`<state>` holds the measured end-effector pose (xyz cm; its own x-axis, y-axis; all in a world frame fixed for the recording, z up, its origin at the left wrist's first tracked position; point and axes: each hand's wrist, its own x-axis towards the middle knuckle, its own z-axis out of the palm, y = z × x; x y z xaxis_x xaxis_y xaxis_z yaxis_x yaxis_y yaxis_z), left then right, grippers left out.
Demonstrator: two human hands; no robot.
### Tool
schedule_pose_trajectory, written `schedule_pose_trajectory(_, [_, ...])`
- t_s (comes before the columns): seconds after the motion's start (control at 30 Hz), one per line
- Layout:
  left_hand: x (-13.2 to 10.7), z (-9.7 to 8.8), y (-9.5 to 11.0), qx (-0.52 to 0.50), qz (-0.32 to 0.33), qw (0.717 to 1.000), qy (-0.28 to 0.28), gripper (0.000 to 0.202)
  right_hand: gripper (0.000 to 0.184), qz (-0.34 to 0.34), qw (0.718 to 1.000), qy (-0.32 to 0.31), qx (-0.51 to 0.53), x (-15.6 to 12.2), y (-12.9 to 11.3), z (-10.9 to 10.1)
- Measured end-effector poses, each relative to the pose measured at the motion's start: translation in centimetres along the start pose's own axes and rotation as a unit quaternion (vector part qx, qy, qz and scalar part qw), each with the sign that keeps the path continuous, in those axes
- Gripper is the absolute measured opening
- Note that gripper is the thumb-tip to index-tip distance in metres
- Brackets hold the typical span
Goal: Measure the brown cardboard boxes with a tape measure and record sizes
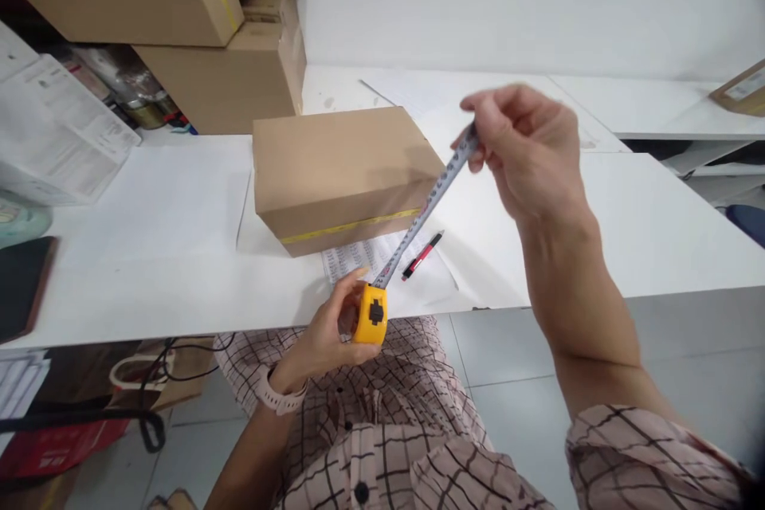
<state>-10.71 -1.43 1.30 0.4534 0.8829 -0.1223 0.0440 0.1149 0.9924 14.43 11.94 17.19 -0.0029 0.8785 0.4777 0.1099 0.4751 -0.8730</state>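
My left hand (335, 331) grips the yellow case of a tape measure (371, 315) at the table's front edge. From the case the pale blade (425, 207) runs up and to the right. Its far end is pinched between the thumb and fingers of my right hand (526, 143), raised above the table. Behind the blade a closed brown cardboard box (340, 159) with a yellow tape strip rests on the white table. A printed sheet (358, 259) lies partly under the box, and a red and black pen (423, 255) lies on the paper.
Large cardboard boxes (239, 80) are stacked at the back left against the wall. A black flat object (24, 287) lies at the table's left edge, near white printed packaging (60, 127). Another cardboard box (744, 92) stands far right. A black cable (173, 358) hangs below the table.
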Motion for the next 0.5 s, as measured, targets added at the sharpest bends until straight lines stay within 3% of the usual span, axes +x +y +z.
schedule_pose_trajectory(0.07, [0.2, 0.4, 0.1, -0.024, 0.017, 0.999, 0.016, 0.110, 0.027, 0.032, 0.999, -0.017, 0.011, -3.1, 0.9, 0.6])
schedule_pose_trajectory(0.17, [0.3, 0.6, 0.2, -0.029, 0.038, 0.999, 0.023, 0.115, 0.024, 0.091, 0.991, -0.096, 0.020, -8.4, 3.0, 2.2])
schedule_pose_trajectory(0.3, [0.3, 0.6, -0.1, -0.029, 0.040, 0.999, 0.019, 0.112, 0.022, 0.083, 0.982, -0.156, -0.068, -13.4, 6.0, 3.7])
schedule_pose_trajectory(0.37, [0.2, 0.6, -0.2, -0.040, 0.049, 0.998, 0.021, 0.106, 0.025, 0.083, 0.975, -0.143, -0.147, -14.3, 7.3, 3.5])
schedule_pose_trajectory(0.5, [-0.3, 0.1, 1.2, 0.001, 0.100, 0.992, 0.073, 0.095, 0.035, 0.154, 0.936, -0.033, -0.313, -14.0, 9.5, 2.0])
